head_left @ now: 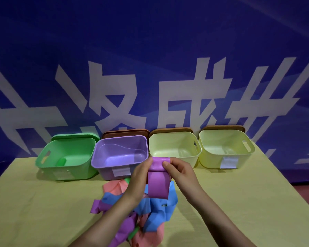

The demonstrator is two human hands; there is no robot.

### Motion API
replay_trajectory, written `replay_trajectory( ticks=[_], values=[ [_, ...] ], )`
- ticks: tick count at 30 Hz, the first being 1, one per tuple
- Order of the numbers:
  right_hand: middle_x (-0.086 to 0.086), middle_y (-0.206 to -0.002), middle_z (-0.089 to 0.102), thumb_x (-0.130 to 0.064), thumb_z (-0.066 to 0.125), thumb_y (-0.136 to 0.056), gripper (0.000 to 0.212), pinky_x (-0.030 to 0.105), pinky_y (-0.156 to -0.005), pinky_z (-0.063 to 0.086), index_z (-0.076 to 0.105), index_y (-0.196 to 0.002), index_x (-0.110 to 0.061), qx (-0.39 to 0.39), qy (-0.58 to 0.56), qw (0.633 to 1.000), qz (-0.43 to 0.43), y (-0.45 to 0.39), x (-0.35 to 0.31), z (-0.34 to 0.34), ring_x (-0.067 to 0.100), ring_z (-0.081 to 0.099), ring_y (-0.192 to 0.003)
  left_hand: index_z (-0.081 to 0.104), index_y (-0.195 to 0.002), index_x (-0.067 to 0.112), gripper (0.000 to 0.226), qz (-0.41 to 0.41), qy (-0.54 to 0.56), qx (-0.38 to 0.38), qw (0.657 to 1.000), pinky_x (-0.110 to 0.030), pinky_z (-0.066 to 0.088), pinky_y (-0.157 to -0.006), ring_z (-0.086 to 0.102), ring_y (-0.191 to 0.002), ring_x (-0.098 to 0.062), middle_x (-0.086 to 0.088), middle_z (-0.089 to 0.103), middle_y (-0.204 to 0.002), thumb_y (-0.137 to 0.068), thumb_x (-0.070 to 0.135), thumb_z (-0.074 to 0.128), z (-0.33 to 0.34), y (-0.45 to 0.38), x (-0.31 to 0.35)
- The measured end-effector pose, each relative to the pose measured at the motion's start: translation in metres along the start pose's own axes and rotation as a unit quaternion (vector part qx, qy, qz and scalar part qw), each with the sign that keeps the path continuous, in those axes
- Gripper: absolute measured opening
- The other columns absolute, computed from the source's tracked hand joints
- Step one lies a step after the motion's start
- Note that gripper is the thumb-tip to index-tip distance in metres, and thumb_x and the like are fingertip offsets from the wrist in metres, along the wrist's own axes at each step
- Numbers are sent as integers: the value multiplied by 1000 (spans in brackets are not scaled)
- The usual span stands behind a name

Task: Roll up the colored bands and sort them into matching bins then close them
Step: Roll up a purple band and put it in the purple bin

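- A purple band (158, 182) is held in the air between both hands, just in front of the near wall of the purple bin (119, 154). Its top part is wound into a short roll at about the height of the bin's rim; the roll's long axis runs left to right. A loose tail hangs straight down from the roll toward the pile below.
- The purple bin lies just beyond and a little left of the roll, second from the left in a row of four open bins along the far edge of the table (43, 202). The left hand is the nearer one to it. In my judgement the coming move is to finish winding the tail, then carry the roll forward and slightly left over the rim.
- The left hand (141, 175) grips the left end of the roll, fingers curled around it from the side.
- The right hand (178, 172) pinches the right end, thumb on top and fingers wrapped behind.
- A heap of loose bands (150, 211), blue, purple, pink and a bit of green, lies on the table directly under the hands and nearer the person.
- The green bin (68, 157) stands at the far left with a small green roll inside. Two pale yellow bins (173, 148) stand to the right of the purple one.
- Lids lean upright behind the bins, against a blue banner with white characters.
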State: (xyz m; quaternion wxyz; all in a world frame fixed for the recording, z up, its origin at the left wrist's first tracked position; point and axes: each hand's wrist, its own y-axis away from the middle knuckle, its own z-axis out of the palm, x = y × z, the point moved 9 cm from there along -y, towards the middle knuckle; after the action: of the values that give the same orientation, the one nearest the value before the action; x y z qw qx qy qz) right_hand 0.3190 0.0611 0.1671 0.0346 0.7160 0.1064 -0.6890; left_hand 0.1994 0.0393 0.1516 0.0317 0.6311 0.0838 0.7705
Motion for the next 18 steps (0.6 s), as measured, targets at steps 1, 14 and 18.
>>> replay_trajectory(
  ticks=[1,14,18],
  values=[
    [2,-67,56,-8,55,-95,19,19,-56,40,67,-81,-2,-3,-4,1000,-1,0,0,-1,9,49,-60,71,-78,24,28,-11,0,-3,1000,-32,48,-68,64,-72,-16,-3,69,-79,-80,48,56,0,-2,-2],
    [3,-73,64,-14,64,-90,13,19,-56,42,69,-86,-3,-2,-52,999,11,3,-1,-13,8,55,-63,65,-85,10,21,59,-92,-16,994,-26,45,-63,58,-70,-16,-4,64,-75,-95,22,51,13,-11,10],
    [2,-79,69,-3,59,-91,12,17,-58,44,70,-94,1,23,-80,996,15,-2,3,-16,6,59,-67,68,-95,8,46,-22,31,-11,999,-35,49,-73,65,-79,-24,-15,70,-89,-87,47,45,16,-15,-4]
  ],
)
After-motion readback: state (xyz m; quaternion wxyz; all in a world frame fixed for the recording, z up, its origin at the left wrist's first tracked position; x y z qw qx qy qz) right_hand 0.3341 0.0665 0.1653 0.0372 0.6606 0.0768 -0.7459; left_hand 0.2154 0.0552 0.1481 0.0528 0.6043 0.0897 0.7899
